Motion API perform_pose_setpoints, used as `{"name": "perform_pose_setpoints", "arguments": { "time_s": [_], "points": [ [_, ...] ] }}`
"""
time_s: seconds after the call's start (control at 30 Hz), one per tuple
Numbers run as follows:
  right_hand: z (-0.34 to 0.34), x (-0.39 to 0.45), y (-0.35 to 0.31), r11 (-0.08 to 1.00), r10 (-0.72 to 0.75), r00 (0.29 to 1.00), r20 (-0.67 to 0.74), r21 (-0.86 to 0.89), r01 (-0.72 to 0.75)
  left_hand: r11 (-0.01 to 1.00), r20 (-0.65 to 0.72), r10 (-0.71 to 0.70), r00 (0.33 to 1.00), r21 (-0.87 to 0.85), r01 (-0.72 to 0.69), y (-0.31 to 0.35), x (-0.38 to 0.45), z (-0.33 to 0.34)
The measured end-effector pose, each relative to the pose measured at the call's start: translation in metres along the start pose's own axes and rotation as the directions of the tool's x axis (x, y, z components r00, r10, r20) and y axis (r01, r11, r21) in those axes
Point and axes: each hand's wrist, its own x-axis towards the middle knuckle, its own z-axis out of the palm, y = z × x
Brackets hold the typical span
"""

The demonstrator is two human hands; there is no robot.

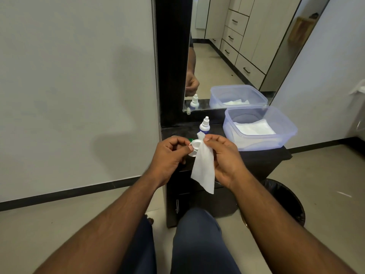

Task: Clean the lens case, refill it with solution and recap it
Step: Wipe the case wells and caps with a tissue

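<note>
Lens case [194,146], white, held in the air over the front edge of a dark cabinet top [256,155]. Left hand [169,155] pinches it from the left side, thumb and forefinger closed on its rim; one open well faces the camera. Right hand [223,155] has fingertips pressed together on a white tissue [203,167], the upper end of it bunched and pushed against the case at the well. Rest of the tissue hangs loose below both hands.

Just behind the hands: solution bottle [204,127], white with a blue label, standing upright on the cabinet top, nozzle cap on. A scrap of green shows just left of the case, partly hidden; cannot tell what it is.

To the right of the bottle: clear plastic tub [284,135], lid off, folded white tissues [254,128] inside. Mirror [227,56] behind, leaning on the wall, repeats the bottle and tub.

Black-lined bin [284,198] on the floor, right of the cabinet.
</note>
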Motion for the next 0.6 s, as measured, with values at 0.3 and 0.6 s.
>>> {"name": "perform_pose_setpoints", "arguments": {
  "time_s": [0.3, 0.6],
  "points": [
    [-0.008, -0.009, 0.004, 0.957, -0.209, 0.976, 0.059, -0.193, 0.217, 0.994, 0.147, -0.023, 0.989, -0.103, 0.039, 0.001, 0.001, -0.003],
    [-0.025, -0.018, 0.002, 0.77, -0.364, 0.911, 0.195, -0.488, 0.412, 0.941, 0.189, -0.203, 0.961, -0.235, 0.245, 0.007, 0.009, -0.004]
  ]
}}
